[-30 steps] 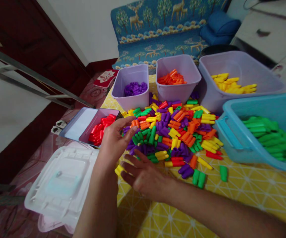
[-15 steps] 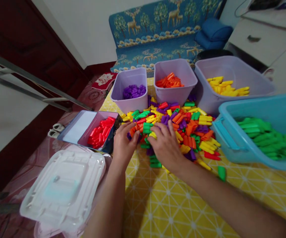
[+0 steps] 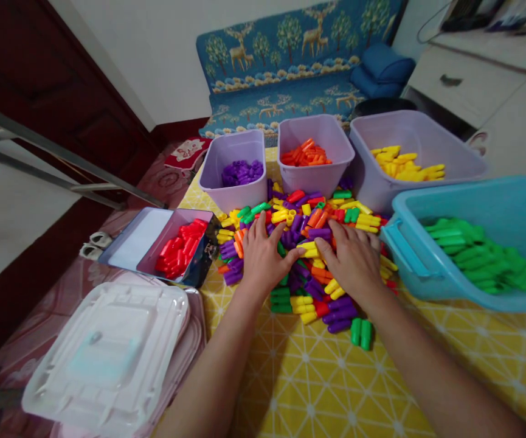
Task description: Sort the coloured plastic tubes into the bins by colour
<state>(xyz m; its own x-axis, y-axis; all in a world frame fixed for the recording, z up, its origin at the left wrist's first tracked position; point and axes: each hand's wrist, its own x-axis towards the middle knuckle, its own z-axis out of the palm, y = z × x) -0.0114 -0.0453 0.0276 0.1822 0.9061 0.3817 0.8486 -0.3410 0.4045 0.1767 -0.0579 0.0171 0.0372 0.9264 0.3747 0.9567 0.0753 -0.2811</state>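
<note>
A mixed pile of short plastic tube pieces in red, orange, yellow, green and purple (image 3: 297,286) lies on a yellow patterned tablecloth (image 3: 308,377). My left hand (image 3: 265,252) rests on the left of the pile, fingers spread, its thumb pointing right. On the pile's right side my right hand (image 3: 354,258) lies with fingers apart. Between the two thumbs sits a yellow tube piece (image 3: 309,249), which both thumb tips seem to touch. Whatever lies under the palms is hidden. A green piece (image 3: 362,333) lies at the pile's front edge.
Behind the pile stand lilac bins with purple (image 3: 243,173), orange (image 3: 307,153) and yellow pieces (image 3: 406,164). A blue tub (image 3: 411,255) with green pieces is at right. At left are an open box (image 3: 153,243) of red pieces and stacked lids (image 3: 107,353).
Both hands have moved right and spread apart across the pile. Pieces have shifted, with purple and yellow ones now nearer the front. The camera view has moved slightly.
</note>
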